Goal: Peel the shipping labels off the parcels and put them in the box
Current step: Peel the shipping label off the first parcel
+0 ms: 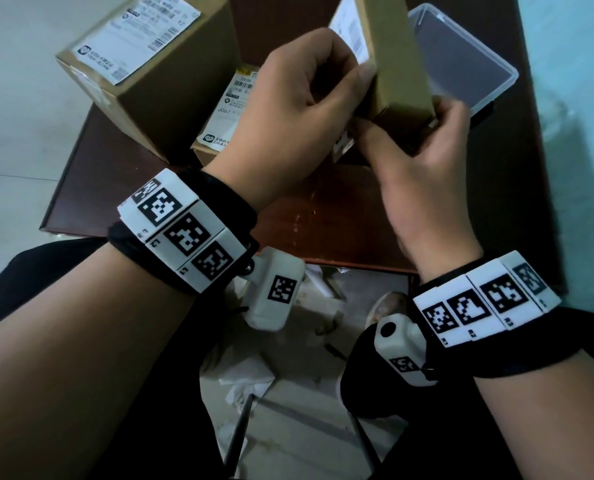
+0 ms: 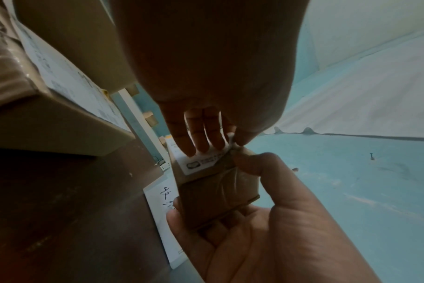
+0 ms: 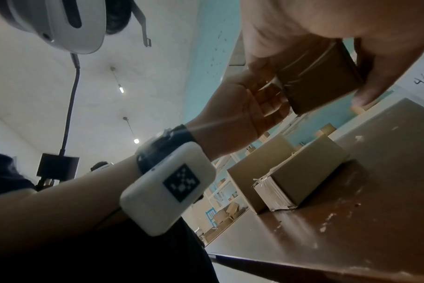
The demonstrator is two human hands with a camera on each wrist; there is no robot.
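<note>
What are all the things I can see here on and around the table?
Held parcel: one, brown cardboard, lifted above the table between both hands.
Its shipping label: one, white, on the held parcel, one corner lifted.
Large parcel: one, brown with white label on top, far left of the table.
Small parcel: one, brown with white label, beside the large one.
Plastic box: one, clear, far right of the table.
Table: one, dark brown, scuffed.
Paper scraps: several, white, on the floor below.
Left hand: pinches the label's corner.
Right hand: grips the held parcel's lower end.
</note>
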